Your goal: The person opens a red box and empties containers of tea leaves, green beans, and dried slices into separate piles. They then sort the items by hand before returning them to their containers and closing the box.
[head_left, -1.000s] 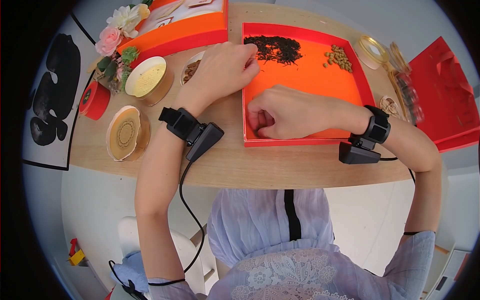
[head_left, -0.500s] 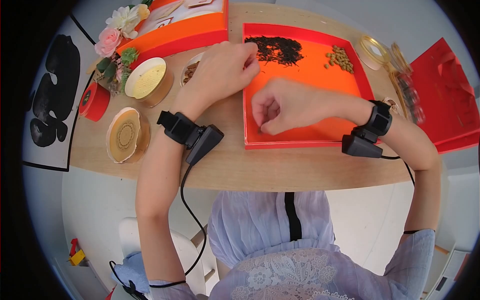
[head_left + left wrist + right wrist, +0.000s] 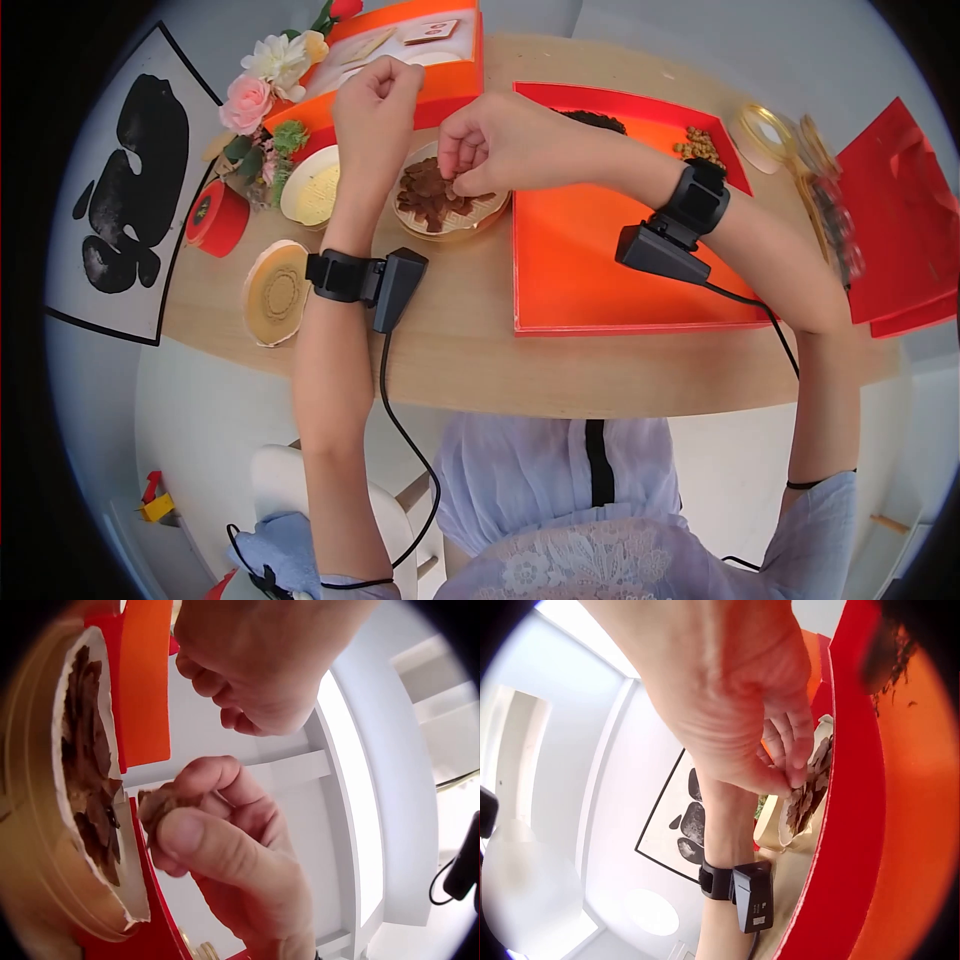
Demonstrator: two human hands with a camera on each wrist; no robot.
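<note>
Brown dried pieces fill a round gold-sided bowl (image 3: 470,228), left of the orange tray (image 3: 600,260). Above the bowl's right part, the right hand (image 3: 520,145) pinches a small brown piece (image 3: 159,806) between thumb and fingers, clearest in the left wrist view. The right wrist view has the right hand (image 3: 735,697) over the pieces (image 3: 806,799). Up and left of the bowl, the left hand (image 3: 378,115) is raised with curled fingers; nothing shows in it. In the left wrist view the left hand (image 3: 255,667) is above the right one.
Dark shreds (image 3: 598,121) and greenish-brown pellets (image 3: 700,148) lie along the tray's far side. To the left stand a bowl of yellow contents (image 3: 318,195), an amber-coloured bowl (image 3: 277,293), a red tin (image 3: 218,220) and flowers (image 3: 248,103). An orange box (image 3: 450,85) is behind; red bags (image 3: 895,220) are at right.
The right hand has left the tray and moved left to the bowl of brown pieces, where it now pinches one. The left hand has shifted left and away from the bowl. The head view has shifted slightly.
</note>
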